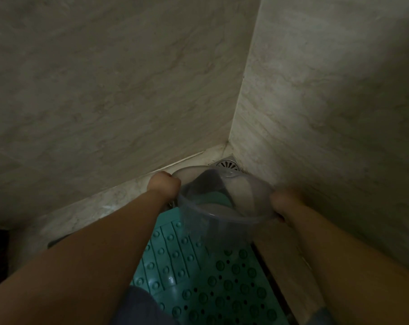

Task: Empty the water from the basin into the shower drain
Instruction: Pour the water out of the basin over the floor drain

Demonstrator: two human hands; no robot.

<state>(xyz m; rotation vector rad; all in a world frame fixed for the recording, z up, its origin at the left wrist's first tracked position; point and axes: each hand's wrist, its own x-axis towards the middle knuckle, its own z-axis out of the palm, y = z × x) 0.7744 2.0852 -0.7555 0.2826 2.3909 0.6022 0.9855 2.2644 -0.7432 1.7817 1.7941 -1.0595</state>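
Dim shower corner, seen from above; two marbled walls meeting at a seam that runs down to the floor; set into that corner, a square metal shower drain with a round slotted grate. Just in front of the drain, a clear plastic basin, held off the floor and tilted, far rim dipping towards the grate and overlapping its near edge from this view; water inside hard to make out through the see-through plastic, so cannot tell how much there is, nor whether any is pouring. Left hand closed in a fist on the basin's left rim; right hand closed on the right rim, blurred, fingers wrapped under the edge. Both forearms bare, reaching in from the bottom of the view. Beneath the basin and arms, a teal studded mat with round holes, lying on the floor; a pale floor strip along the base of the left wall; at the bottom edge, a patch of dark blue cloth.
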